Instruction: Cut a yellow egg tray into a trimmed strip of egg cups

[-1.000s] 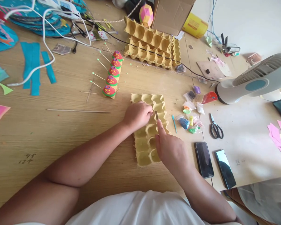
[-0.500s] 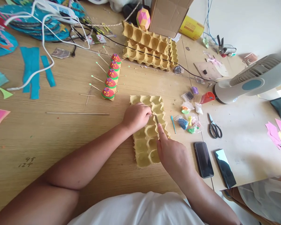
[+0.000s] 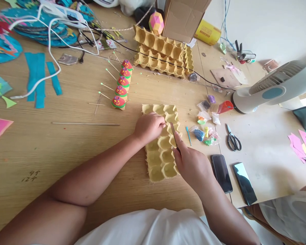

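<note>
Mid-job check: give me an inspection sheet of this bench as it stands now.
Surface: wooden table, scraps scattered on it.
Job's things: yellow egg tray flat on the table; thin blade angled over its cups.
Clutter: painted cup caterpillar, stacked egg trays, clay bags, scissors, two phones, blue paper strips.
Grippers: left hand presses on the tray; right hand grips the blade.
Cables: white cable and black cable cross the table.
Surroundings: desk fan, cardboard box.
</note>
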`<control>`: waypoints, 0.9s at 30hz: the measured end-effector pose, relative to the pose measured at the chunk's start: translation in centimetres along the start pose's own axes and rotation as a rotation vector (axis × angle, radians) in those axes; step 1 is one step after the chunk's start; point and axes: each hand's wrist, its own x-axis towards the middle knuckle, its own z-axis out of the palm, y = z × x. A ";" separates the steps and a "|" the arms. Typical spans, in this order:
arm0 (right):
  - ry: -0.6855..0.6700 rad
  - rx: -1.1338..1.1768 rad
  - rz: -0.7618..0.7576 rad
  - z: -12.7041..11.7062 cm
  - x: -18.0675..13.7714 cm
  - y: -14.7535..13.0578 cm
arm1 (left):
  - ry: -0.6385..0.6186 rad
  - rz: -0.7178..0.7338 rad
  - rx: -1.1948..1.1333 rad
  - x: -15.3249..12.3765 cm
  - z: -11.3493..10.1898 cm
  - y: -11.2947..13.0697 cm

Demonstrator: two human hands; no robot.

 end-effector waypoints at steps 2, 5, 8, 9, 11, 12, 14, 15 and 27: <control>-0.006 0.011 -0.011 0.3 0.4 -0.2 | 0.006 0.013 -0.001 0.0 0.1 -0.1; 0.003 0.009 -0.030 0.4 0.6 -0.2 | 0.020 0.020 0.007 0.0 0.2 -0.1; 0.006 -0.003 -0.040 0.5 0.5 -0.2 | 0.026 0.019 0.009 0.0 0.2 -0.2; 0.005 -0.002 -0.041 0.5 0.5 -0.2 | 0.024 0.018 0.009 0.0 0.2 -0.2; -0.005 0.003 -0.038 0.6 0.4 -0.2 | 0.022 0.016 0.009 -0.1 0.2 -0.1; -0.012 0.006 -0.033 0.6 0.4 -0.2 | 0.021 0.014 0.008 -0.1 0.2 -0.1; -0.027 0.002 -0.022 0.5 0.5 -0.4 | 0.020 0.013 0.004 0.0 0.2 -0.1; -0.035 -0.006 -0.015 0.4 0.6 -0.5 | 0.020 0.015 0.001 0.0 0.2 -0.1; -0.144 -0.077 0.033 -0.7 1.7 -1.9 | 0.024 0.030 0.007 0.0 0.3 -0.2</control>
